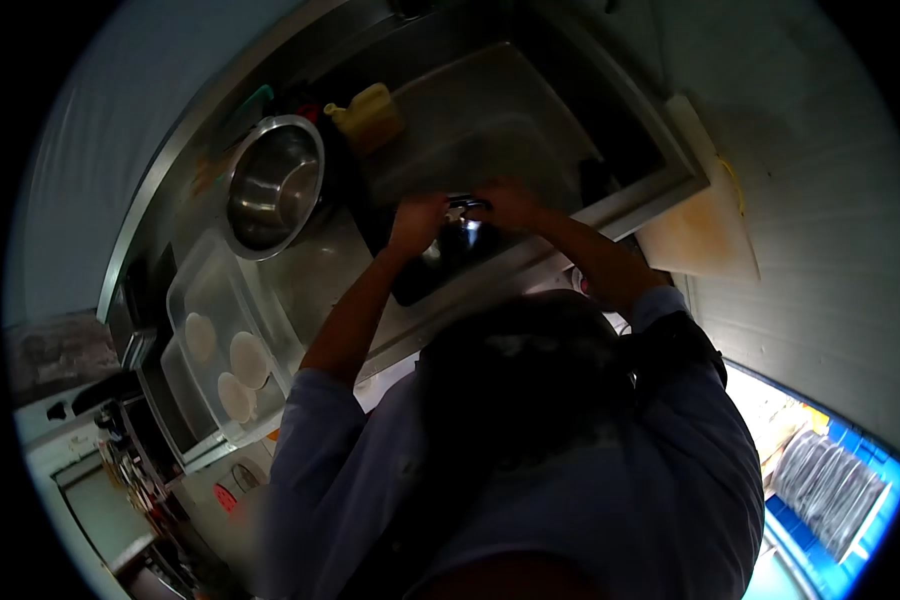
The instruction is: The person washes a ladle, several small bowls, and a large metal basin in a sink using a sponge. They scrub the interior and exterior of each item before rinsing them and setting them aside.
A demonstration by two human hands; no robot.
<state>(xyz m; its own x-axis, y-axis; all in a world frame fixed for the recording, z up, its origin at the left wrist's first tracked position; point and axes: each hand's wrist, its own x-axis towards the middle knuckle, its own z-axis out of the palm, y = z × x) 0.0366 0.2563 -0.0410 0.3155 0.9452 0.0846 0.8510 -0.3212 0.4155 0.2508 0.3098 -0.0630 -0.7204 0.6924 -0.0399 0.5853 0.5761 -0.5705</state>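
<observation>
Both my hands are low over the near side of a metal sink [490, 110]. Between them is a shiny metal object [467, 232] with a curved dark edge at its top; the dim light hides what kind it is. My left hand [417, 222] has its fingers curled at the object's left side. On the other side, my right hand [507, 205] is closed over the right end of the curved edge. The fingertips of both hands are hard to make out in the shadow.
Left of the sink, a steel bowl [275, 188] stands tilted near a yellowish jug [372, 118]. A translucent plastic tub [210, 290] holds several pale round pieces. A cutting board [700, 225] leans at the right wall. Blue crates [820, 515] are at lower right.
</observation>
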